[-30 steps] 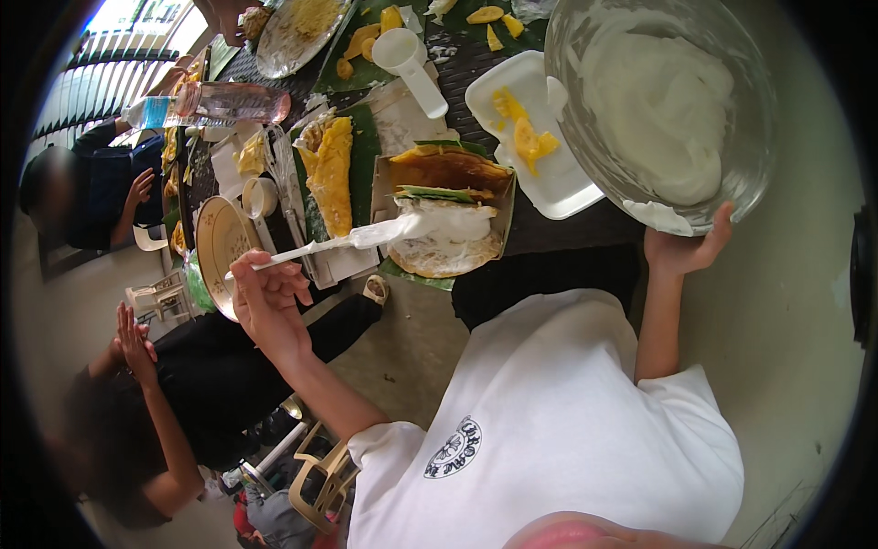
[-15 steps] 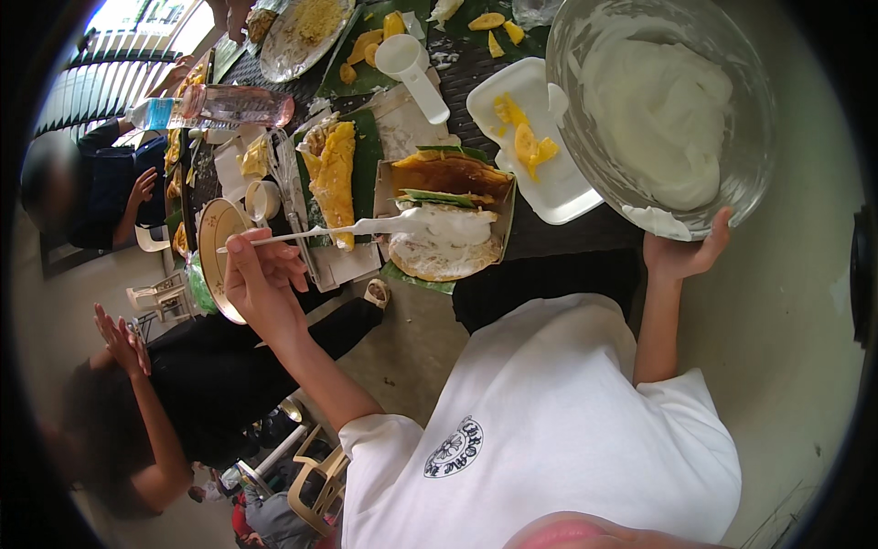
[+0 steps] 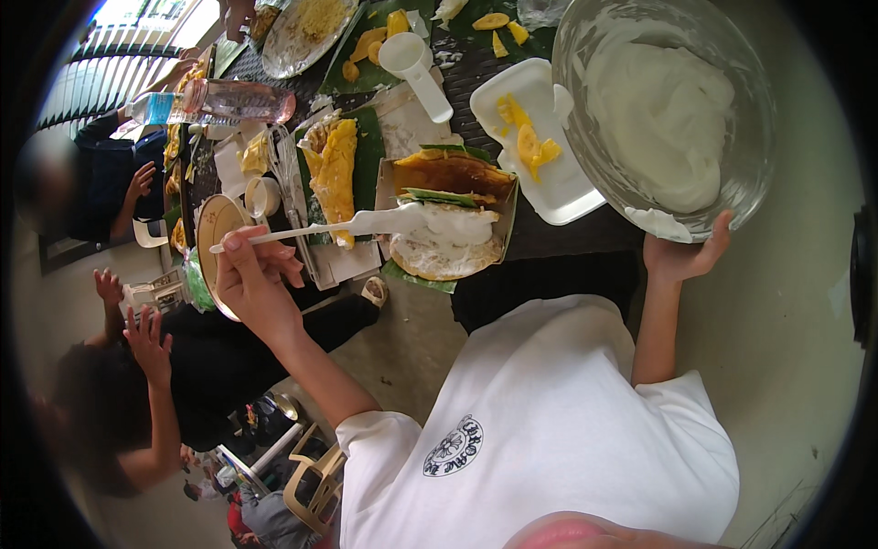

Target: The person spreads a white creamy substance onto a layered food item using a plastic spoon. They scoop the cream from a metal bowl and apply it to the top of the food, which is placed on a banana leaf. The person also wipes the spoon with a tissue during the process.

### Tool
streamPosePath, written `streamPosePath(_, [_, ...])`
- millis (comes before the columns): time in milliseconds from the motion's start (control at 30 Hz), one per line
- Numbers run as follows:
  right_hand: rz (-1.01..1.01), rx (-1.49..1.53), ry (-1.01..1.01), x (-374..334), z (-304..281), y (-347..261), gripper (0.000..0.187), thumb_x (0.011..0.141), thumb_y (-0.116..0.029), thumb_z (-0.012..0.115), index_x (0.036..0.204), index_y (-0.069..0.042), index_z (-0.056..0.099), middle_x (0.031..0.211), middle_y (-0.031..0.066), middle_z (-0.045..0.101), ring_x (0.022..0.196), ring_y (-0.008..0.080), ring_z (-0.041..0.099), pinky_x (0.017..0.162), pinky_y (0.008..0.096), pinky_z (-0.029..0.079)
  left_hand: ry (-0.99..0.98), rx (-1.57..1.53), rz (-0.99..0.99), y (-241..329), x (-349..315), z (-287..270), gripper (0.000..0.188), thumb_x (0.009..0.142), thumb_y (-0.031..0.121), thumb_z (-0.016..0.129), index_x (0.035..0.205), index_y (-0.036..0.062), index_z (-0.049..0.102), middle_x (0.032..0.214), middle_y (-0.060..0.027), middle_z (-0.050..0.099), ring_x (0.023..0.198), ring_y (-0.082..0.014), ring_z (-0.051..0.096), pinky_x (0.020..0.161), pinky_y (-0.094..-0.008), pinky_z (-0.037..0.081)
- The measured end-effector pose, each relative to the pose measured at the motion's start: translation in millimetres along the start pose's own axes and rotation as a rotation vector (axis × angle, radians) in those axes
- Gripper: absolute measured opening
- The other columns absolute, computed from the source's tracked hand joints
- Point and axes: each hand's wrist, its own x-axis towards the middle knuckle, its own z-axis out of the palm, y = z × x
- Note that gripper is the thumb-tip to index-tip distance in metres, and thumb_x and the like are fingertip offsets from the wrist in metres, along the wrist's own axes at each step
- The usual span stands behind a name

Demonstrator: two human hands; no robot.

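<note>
Spatula: now the white spatula (image 3: 302,231) is pinched by its thin handle, left hand (image 3: 261,276) closed on it, cream-coated blade brought over the box.
Box: an open box (image 3: 510,212), packed with a brown sheet, a leaf strip (image 3: 439,196) and a cream-topped round (image 3: 445,261).
Bowl: a tilted metal bowl (image 3: 754,151), smeared with white cream (image 3: 654,119), is held at its lower edge by the right hand (image 3: 679,256); fingers partly hidden.
Tray: beside it, yellow fruit pieces (image 3: 529,146) are held in white foam tray (image 3: 567,199).

cream (image 3: 654,114) is white | bowl (image 3: 757,128) is silver-grey | spatula (image 3: 311,231) is white | tabletop (image 3: 460,78) is dark brown, with woven pattern | shirt (image 3: 567,439) is white with black emblem (image 3: 455,446)
</note>
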Motion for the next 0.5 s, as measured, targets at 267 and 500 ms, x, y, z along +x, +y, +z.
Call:
streamPosePath(267, [-0.017, -0.007, -0.02, -0.3, 2.5, 0.2, 0.061, 0.092, -0.039, 0.051, 0.139, 0.0, 0.042, 0.143, 0.0138, 0.044, 0.133, 0.0293, 0.043, 0.109, 0.0474, 0.038, -0.052, -0.176, 0.015, 2.8, -2.7, -9.2, 0.041, 0.102, 0.035, 0.05, 0.092, -0.0033, 0.06, 0.065, -0.0144, 0.064, 0.048, -0.0161, 0.058, 0.038, -0.023, 0.041])
streamPosePath(500, [-0.015, 0.009, -0.026, -0.3, 4.7, 0.0, 0.062, 0.09, -0.039, 0.054, 0.137, 0.0, 0.044, 0.143, 0.0136, 0.044, 0.133, 0.0296, 0.043, 0.11, 0.0484, 0.037, -0.083, -0.177, 0.079, 2.2, -9.6, -9.4, 0.041, 0.101, 0.036, 0.049, 0.091, -0.003, 0.059, 0.065, -0.0163, 0.064, 0.049, -0.0175, 0.059, 0.039, -0.0231, 0.042])
